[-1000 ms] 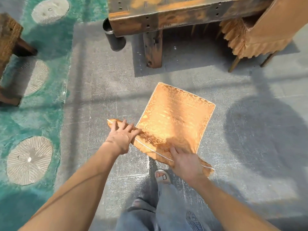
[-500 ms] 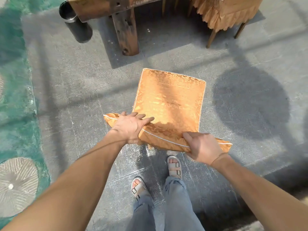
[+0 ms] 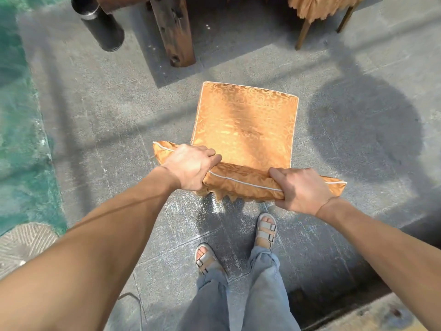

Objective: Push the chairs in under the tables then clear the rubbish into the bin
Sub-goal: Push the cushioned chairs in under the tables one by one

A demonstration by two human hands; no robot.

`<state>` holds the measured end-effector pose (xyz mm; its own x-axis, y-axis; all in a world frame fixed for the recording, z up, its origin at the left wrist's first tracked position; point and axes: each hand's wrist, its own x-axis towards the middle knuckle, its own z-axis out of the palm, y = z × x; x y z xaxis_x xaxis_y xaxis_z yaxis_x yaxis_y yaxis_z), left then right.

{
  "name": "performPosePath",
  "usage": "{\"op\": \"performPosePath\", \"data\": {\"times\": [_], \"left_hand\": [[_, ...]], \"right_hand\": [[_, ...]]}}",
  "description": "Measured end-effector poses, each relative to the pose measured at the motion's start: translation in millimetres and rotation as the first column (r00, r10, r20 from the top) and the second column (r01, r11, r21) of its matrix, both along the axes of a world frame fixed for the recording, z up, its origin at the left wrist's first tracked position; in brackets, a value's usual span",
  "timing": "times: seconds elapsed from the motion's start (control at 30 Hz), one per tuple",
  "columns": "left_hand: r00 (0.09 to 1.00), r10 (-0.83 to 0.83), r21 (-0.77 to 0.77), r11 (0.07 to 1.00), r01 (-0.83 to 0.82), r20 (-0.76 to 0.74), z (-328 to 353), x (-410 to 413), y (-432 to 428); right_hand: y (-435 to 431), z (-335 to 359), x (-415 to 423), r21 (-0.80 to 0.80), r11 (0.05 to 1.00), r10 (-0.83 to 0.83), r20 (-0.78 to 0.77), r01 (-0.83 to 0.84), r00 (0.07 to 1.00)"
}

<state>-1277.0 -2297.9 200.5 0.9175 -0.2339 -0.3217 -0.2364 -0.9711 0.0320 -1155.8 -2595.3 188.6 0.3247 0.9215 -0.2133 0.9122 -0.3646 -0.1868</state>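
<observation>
You stand on a grey paved floor (image 3: 114, 120) in strong sunlight, with a green painted strip (image 3: 21, 144) along your left side. Ahead, at the top of the head view, a thick wooden leg (image 3: 174, 32) of the worktop comes down to the floor, a dark round bin (image 3: 102, 27) stands just to its left, and a second chair (image 3: 322, 8) in the same orange cloth sits near the top right.

The chair (image 3: 245, 125) you are dealing with is directly in front of your feet, its orange patterned seat facing up and pointing toward the worktop leg, not yet underneath. Your left hand (image 3: 191, 166) is closed over the left part of the padded top of the backrest (image 3: 243, 182), and your right hand (image 3: 300, 189) is closed over the right part, fingers (image 3: 274, 174) wrapped forward over the white piping.

Judging from the cover, the padding will give under your grip and the glossy cloth may slide on the frame, so squeeze through to the hard rail beneath. The chair looks light enough to steer from there. Keep both hands spread wide so it runs straight, and aim it to the right of the wooden leg, whose side the seat's left corner could catch.
</observation>
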Motion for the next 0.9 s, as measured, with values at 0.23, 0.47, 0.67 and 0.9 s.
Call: {"op": "performPosePath", "data": {"times": [0.23,0.47,0.67,0.9], "left_hand": [[0.999,0.011,-0.033,0.999,-0.012,-0.037,6.6,1.1,-1.6],[0.995,0.095,-0.067,0.993,-0.094,0.013,24.1,51.5,-19.4],[0.992,0.125,-0.063,0.990,-0.123,0.032,16.8,121.2,-41.4],[0.986,0.131,-0.053,0.991,-0.126,0.099,-8.2,208.5,-30.0]], "right_hand": [[5.9,7.7,2.1,-0.139,0.990,-0.013,-0.096,0.000,0.995],[5.2,29.5,79.3,-0.229,0.969,0.118,0.077,-0.098,0.990],[0.3,27.8,169.7,-0.294,0.951,0.142,0.130,-0.099,0.981],[15.9,5.0,267.7,-0.246,0.956,0.206,0.167,-0.162,0.964]]}}
